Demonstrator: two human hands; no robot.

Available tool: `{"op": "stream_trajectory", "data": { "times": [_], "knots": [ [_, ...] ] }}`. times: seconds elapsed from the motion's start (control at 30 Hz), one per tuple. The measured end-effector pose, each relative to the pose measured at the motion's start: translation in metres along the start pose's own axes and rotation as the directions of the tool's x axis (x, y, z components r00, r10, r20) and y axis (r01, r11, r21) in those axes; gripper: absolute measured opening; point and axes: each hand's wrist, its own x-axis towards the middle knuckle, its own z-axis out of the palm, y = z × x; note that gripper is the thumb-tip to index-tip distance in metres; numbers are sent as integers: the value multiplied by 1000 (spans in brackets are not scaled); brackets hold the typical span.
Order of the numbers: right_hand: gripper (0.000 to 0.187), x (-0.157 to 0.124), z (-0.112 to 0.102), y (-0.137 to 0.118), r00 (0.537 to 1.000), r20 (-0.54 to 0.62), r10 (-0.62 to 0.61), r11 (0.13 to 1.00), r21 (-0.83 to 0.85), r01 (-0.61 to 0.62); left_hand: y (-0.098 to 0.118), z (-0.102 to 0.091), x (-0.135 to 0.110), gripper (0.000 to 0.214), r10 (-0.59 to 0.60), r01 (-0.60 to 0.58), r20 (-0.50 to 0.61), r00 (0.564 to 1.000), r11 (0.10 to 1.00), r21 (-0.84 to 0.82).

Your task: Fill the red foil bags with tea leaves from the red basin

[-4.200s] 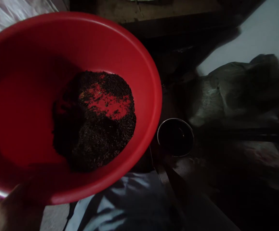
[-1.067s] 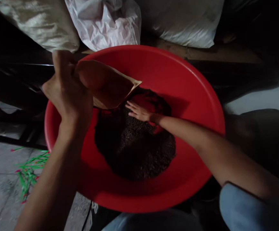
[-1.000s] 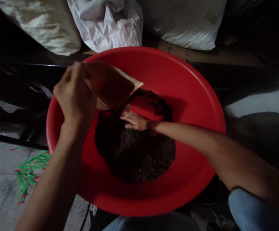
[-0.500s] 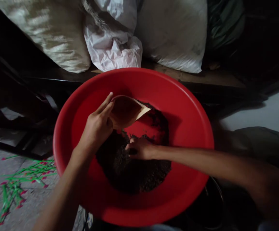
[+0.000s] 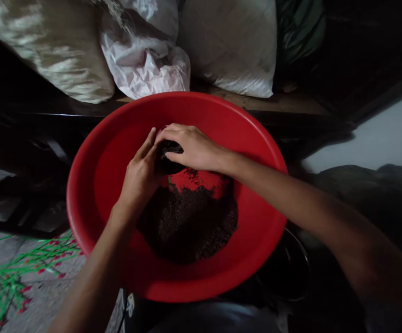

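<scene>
Sacks (image 5: 231,51) stand on a wooden shelf (image 5: 291,102) behind my red basin (image 5: 107,162), and green sticks (image 5: 30,259) with red ends lie on the floor (image 5: 48,291) to its left. Inside the wide rim, bare red shows left and right of the pile of dark crumbs (image 5: 194,222). My forearms reach in over the near-left and right edges, hands together above the far half. My right hand (image 5: 201,150) curls, thumb and forefinger around a handful (image 5: 173,147) of crumbs. My left hand (image 5: 140,173) slants up beside it; I cannot tell its grip.
</scene>
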Motion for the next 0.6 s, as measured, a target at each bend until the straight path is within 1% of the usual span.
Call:
{"op": "stream_trajectory", "data": {
  "times": [0.07, 0.1, 0.13, 0.2, 0.23, 0.27, 0.3, 0.33, 0.37, 0.4, 0.43, 0.47, 0.5, 0.53, 0.57, 0.6],
  "knots": [
    [27, 0, 7, 4, 1000, -19, -24, 999, -26, 24, -6, 1, 2, 66, -14, 14, 18, 1000, 1000, 22],
    [23, -6, 7, 3, 998, -51, -33, 999, -32, 31, -8, 1, 3, 66, -20, 20, 30, 999, 999, 31],
    [21, -16, 7, 2, 994, -101, -35, 999, -35, 32, -10, 1, 4, 67, -30, 28, 36, 999, 999, 42],
    [22, -44, 5, -1, 972, -235, -21, 999, -44, 11, -13, 0, 7, 68, -59, 58, 17, 998, 996, 62],
    [25, -60, 6, -1, 957, -289, 3, 998, -52, -19, -14, 1, 7, 68, -73, 73, -4, 997, 995, 67],
    [28, -76, 9, 2, 951, -306, 51, 995, -65, -74, -14, 1, 7, 67, -81, 82, -24, 996, 995, 64],
    [28, -91, 15, 6, 953, -270, 134, 983, -87, -163, -13, 1, 7, 66, -81, 83, -42, 996, 995, 55],
    [28, -105, 24, 11, 952, -167, 255, 954, -116, -276, -13, 1, 6, 65, -77, 79, -57, 995, 996, 41],
    [29, -117, 35, 16, 912, 3, 409, 902, -155, -404, -12, 2, 5, 65, -69, 71, -63, 996, 997, 29],
    [34, -125, 48, 21, 808, 198, 555, 829, -207, -519, -12, 2, 5, 64, -61, 62, -65, 996, 998, 17],
    [44, -132, 63, 24, 662, 367, 653, 756, -262, -600, -11, 2, 4, 64, -55, 56, -61, 997, 998, 7],
    [56, -135, 78, 24, 526, 483, 700, 697, -303, -650, -11, 3, 4, 63, -52, 52, -56, 997, 999, -2],
    [68, -137, 92, 22, 439, 554, 708, 665, -313, -678, -10, 3, 4, 62, -50, 50, -53, 997, 999, -10],
    [80, -138, 105, 17, 406, 589, 699, 654, -295, -697, -10, 3, 4, 61, -47, 46, -52, 998, 999, -18],
    [91, -137, 116, 10, 411, 597, 689, 652, -264, -711, -9, 2, 5, 61, -42, 40, -55, 998, 999, -25],
    [102, -136, 125, 2, 426, 598, 679, 654, -230, -721, -8, 2, 6, 60, -37, 35, -63, 997, 999, -31]
  ]
}}
